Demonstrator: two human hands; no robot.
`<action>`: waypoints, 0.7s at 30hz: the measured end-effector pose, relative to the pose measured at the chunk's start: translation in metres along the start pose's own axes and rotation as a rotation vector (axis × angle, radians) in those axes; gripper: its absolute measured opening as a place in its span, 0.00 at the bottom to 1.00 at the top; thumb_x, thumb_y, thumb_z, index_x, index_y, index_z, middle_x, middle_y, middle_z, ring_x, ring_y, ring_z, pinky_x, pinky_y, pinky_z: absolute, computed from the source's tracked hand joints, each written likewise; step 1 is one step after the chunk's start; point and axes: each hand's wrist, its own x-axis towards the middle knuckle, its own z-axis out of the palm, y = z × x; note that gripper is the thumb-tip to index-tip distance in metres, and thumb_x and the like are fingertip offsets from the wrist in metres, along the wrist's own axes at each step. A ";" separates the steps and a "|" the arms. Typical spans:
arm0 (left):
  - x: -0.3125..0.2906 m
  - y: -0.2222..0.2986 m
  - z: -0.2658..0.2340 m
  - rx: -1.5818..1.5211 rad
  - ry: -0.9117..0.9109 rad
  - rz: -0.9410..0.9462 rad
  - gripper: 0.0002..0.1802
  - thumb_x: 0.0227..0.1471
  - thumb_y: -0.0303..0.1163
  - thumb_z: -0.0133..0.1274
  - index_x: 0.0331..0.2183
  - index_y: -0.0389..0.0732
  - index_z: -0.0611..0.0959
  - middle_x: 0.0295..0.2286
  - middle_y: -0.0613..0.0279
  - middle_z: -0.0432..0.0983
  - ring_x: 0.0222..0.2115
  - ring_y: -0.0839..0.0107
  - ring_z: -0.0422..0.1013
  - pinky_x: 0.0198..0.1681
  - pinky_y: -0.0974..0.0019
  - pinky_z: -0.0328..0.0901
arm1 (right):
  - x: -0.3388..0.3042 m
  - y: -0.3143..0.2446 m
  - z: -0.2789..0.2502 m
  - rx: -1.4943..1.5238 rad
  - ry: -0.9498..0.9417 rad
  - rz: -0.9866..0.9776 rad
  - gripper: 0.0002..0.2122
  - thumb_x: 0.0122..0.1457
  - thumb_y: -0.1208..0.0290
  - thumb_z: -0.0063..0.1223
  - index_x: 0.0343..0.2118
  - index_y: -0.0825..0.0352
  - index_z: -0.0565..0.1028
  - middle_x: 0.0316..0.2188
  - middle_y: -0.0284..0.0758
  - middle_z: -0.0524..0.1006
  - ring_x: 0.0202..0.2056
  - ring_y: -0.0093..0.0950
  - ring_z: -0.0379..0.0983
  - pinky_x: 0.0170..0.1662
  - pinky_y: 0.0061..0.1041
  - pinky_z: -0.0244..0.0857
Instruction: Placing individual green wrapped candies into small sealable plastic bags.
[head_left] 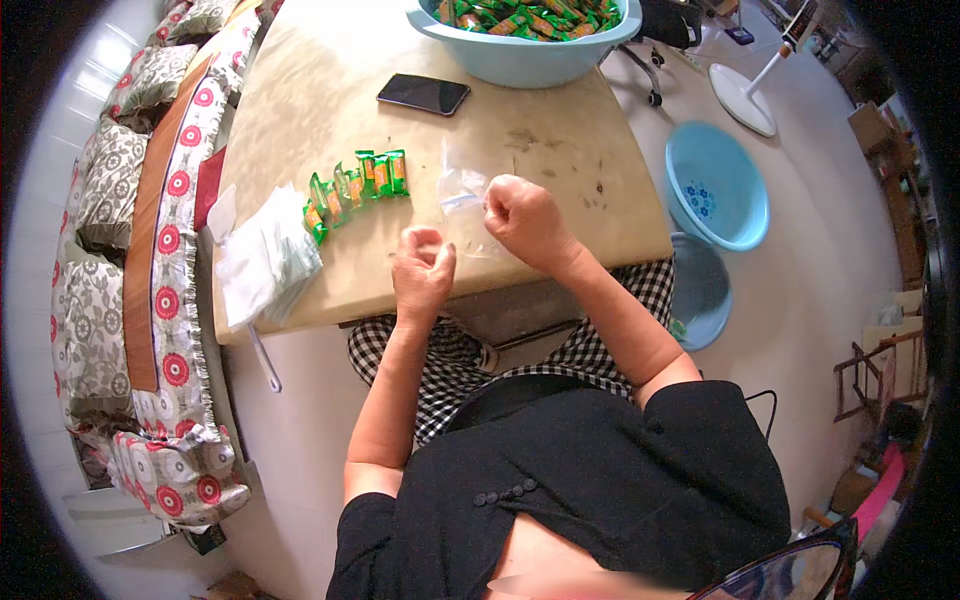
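A clear plastic bag (pixel 460 192) is at the near part of the table, right beside my right hand (pixel 528 222). That hand is closed, its curled fingers gripping the bag's edge. My left hand (pixel 424 275) is closed too, thumb against the fingers, just above the table's near edge; whatever it pinches is hidden. Beyond it, several small green-and-orange snack packets (pixel 382 174) lie in a slightly curved row. Left of them rests a stack of flat, whitish plastic bags (pixel 268 258), reaching the table's left corner.
A light blue basin (pixel 520 58) heaped with similar packets stands at the far side. Nearer lies a black phone (pixel 424 94). Two blue basins (pixel 745 225) (pixel 708 315) are on the floor at right, by a white stand base (pixel 742 100). A patterned sofa (pixel 165 270) runs along the left.
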 end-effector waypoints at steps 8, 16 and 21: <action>0.006 0.039 -0.001 0.851 0.220 0.661 0.15 0.39 0.33 0.58 0.35 0.45 0.79 0.31 0.60 0.69 0.32 0.62 0.69 0.32 0.59 0.66 | -0.009 -0.016 0.004 -0.223 -0.251 -0.228 0.07 0.46 0.78 0.48 0.30 0.64 0.69 0.26 0.38 0.73 0.30 0.38 0.73 0.32 0.34 0.69; 0.016 0.033 -0.003 0.853 0.262 0.625 0.06 0.45 0.29 0.55 0.30 0.44 0.82 0.26 0.59 0.72 0.27 0.61 0.71 0.29 0.61 0.67 | -0.027 -0.004 0.012 -0.156 -0.070 -0.079 0.08 0.47 0.72 0.55 0.30 0.65 0.71 0.28 0.38 0.71 0.30 0.40 0.70 0.34 0.34 0.66; 0.024 0.025 0.002 0.675 0.223 0.486 0.10 0.46 0.30 0.53 0.35 0.45 0.83 0.28 0.60 0.73 0.25 0.61 0.72 0.28 0.61 0.67 | -0.019 0.013 0.003 -0.242 -0.086 0.016 0.05 0.48 0.72 0.55 0.27 0.63 0.72 0.27 0.36 0.71 0.32 0.38 0.71 0.33 0.34 0.67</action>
